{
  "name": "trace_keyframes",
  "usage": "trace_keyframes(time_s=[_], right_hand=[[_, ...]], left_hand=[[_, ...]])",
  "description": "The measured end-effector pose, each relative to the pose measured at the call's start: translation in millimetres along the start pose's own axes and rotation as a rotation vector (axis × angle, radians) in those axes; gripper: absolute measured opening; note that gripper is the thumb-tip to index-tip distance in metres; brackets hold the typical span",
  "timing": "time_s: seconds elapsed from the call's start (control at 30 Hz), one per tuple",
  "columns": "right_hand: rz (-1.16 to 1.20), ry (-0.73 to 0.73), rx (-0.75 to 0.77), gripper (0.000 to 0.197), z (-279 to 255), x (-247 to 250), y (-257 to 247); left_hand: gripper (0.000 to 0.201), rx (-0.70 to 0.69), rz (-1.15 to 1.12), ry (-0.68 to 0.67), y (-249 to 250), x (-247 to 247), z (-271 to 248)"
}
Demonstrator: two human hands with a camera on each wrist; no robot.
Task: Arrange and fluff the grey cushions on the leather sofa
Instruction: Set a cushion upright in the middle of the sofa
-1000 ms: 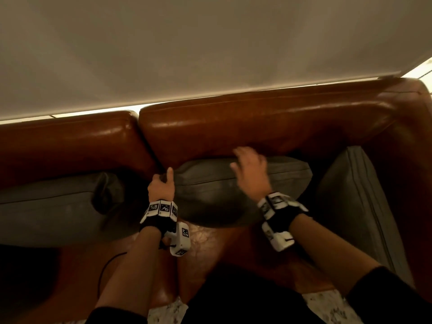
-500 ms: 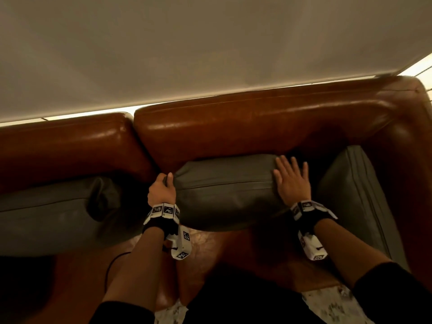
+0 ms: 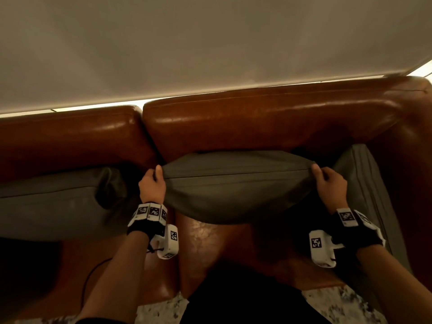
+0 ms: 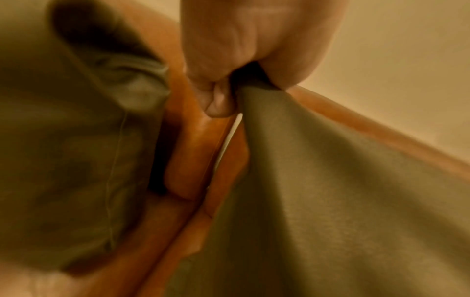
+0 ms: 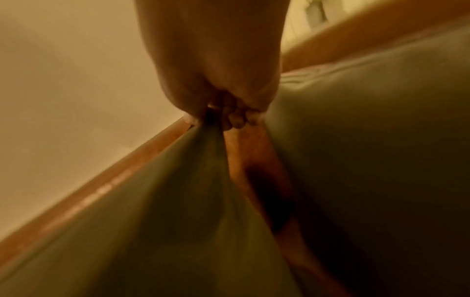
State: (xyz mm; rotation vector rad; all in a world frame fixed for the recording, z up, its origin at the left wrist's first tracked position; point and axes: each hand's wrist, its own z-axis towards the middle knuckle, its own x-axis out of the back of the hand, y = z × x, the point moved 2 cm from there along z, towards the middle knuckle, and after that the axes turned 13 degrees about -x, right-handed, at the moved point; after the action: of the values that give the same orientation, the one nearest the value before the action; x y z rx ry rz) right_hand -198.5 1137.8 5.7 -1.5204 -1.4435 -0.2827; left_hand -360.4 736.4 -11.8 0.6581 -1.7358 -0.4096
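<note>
Middle cushion (image 3: pixel 236 183) between left cushion (image 3: pixel 53 202) and right cushion (image 3: pixel 364 183).

middle cushion (image 3: pixel 236 185) on sofa (image 3: pixel 257 120) seat, against backrest | left cushion (image 3: pixel 53 206) beside | right cushion (image 3: pixel 364 183) at armrest

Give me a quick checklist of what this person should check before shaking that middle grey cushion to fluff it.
1. Left hand grips the left corner of the middle cushion: ok.
2. Right hand grips its right corner: ok.
3. Both grips level, top seam pulled taut between them: ok.
4. Left cushion sits apart from the held one: ok, a gap shows beside the left hand.
5. Right cushion clear of the swing: not ok, it leans close beside the right hand.
6. Cushion bottom lifted off the sofa seat: cannot tell.
</note>
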Motion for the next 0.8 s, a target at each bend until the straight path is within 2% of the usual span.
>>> trace_keyframes(time_s=[0.13,0.27,0.3,0.4,0.47,0.6,0.7,0.8], right_hand=[[-0.071,-0.102,-0.098,0.043,3.2,-3.8,6.4],[0.141,-0.238,-0.197,0.053,24.7,-16.5,-2.6],[0.165,-0.242,-0.222,0.050,29.5,-21.0,-5.7],[0.259,-0.169,-0.286,0.026,36.5,-30.4,-7.5],[0.298,-0.134,-0.324,0.024,34.0,-27.6,-6.8],[0.158,-0.055,-0.236,0.040,26.8,-18.6,-5.9],[0.036,0.024,-0.101,0.039,24.3,-16.8,-18.2],[0.091,0.077,-0.064,0.034,26.6,-24.8,-24.9]], left_hand=[[0.042,0.137,0.043,-0.091,-4.6,-10.0,-1.4],[0.040,0.113,-0.021,-0.014,-0.9,-17.8,4.3],[0.040,0.102,-0.049,0.009,0.9,-18.2,4.7],[0.036,0.093,-0.092,0.043,-2.6,-15.6,5.3],[0.033,0.075,-0.094,0.044,-5.6,-12.6,5.7],[0.032,0.075,-0.099,0.049,-5.9,-13.3,7.1],[0.034,0.082,-0.066,0.066,-0.9,-20.7,9.2],[0.032,0.096,0.158,0.171,18.4,-33.3,2.6]])
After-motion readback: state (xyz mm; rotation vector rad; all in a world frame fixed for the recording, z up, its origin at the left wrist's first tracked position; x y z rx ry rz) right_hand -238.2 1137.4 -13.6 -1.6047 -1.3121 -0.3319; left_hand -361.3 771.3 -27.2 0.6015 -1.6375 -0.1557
